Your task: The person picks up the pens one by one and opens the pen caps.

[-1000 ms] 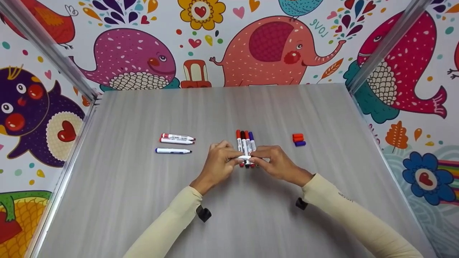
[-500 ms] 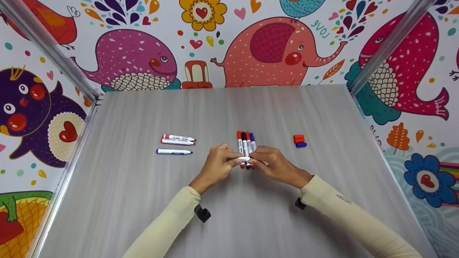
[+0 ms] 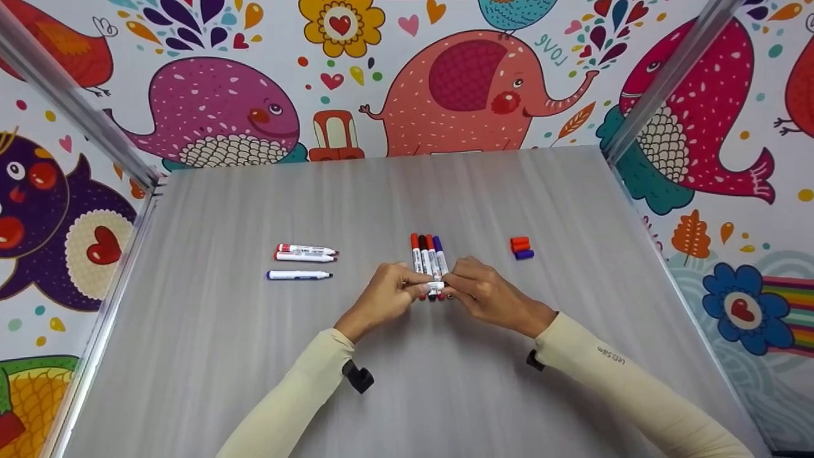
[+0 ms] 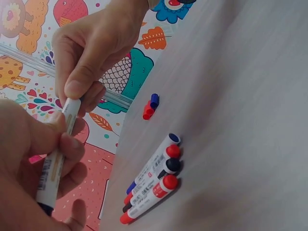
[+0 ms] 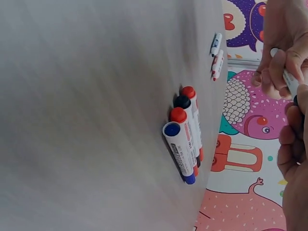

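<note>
In the head view my left hand (image 3: 389,294) and right hand (image 3: 493,294) meet over the near ends of a row of markers. Between them is a white-bodied marker (image 3: 435,287), held crosswise. My left fingers and thumb grip its barrel, while my right fingers pinch the opposite end and partly hide it. The left wrist view shows this marker (image 4: 54,173) with a dark end by the left palm. Several capped markers (image 3: 425,257) lie side by side on the table, with red, black and blue caps away from me. The right wrist view shows the blue-capped marker's hollow near end (image 5: 172,129).
Left of my hands lie two red-ended uncapped markers (image 3: 306,257) and a blue-ended uncapped marker (image 3: 299,275), tips pointing right. Two red caps (image 3: 520,243) and a blue cap (image 3: 524,254) sit together at the right. Patterned walls (image 3: 343,76) border the grey table (image 3: 254,210).
Both hands stay together on the marker, which has turned slightly so that print on its barrel shows. The right fingers are closer over its end. The head view has shifted a little.
</note>
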